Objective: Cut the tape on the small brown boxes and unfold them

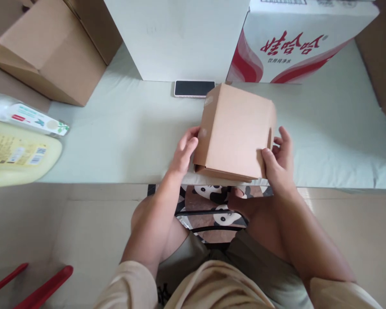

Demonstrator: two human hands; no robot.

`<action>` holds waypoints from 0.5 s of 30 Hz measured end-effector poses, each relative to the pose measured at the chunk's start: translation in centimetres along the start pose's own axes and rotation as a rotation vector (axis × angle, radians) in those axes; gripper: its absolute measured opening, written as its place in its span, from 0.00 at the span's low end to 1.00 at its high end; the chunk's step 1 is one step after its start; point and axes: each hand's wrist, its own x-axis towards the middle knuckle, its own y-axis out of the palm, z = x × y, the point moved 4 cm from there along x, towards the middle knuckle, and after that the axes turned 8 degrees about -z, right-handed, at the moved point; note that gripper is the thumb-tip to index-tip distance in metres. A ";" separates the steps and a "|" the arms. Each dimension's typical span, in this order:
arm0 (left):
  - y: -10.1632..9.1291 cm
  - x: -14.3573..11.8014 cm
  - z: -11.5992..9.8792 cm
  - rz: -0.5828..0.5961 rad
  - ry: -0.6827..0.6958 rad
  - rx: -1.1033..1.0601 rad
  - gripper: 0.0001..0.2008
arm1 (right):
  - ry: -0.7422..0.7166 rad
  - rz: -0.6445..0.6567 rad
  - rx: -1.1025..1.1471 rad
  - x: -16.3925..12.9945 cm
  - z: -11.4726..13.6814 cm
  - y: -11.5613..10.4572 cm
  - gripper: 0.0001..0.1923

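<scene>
A small brown cardboard box (236, 133) sits tilted over the front part of the covered table, its lid side toward me. My left hand (184, 153) presses against its left side, fingers bent and partly hidden by the box edge. On the right edge, my right hand (280, 161) grips with the thumb on the front panel and the fingers curled behind a flap. Strips of clear tape show on the box's left side. Just behind it lies a phone (193, 88), screen up, its right end partly covered by the box.
A plain white carton (183, 38) and a red-and-white water carton (296, 47) stand at the back. Larger cardboard boxes (58, 51), a clear bottle (28, 116) and a yellowish jug (22, 152) are at left. The table's front edge (99, 182) runs near my knees.
</scene>
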 end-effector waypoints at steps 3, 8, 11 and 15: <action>0.2 0.0 0.2 0.071 -0.049 -0.015 0.38 | -0.031 -0.091 0.013 -0.2 0.3 -0.4 0.31; 0.3 -0.3 -1.3 0.157 -0.202 -0.010 0.39 | 0.083 -0.081 0.151 0.1 -0.4 -0.4 0.26; -0.3 -0.2 -2.1 0.115 -0.187 -0.004 0.34 | 0.143 -0.047 0.187 0.3 -0.8 -0.2 0.27; -1.8 0.4 -1.9 -0.068 -0.169 -0.032 0.29 | 0.120 0.051 0.218 0.0 -0.6 0.2 0.28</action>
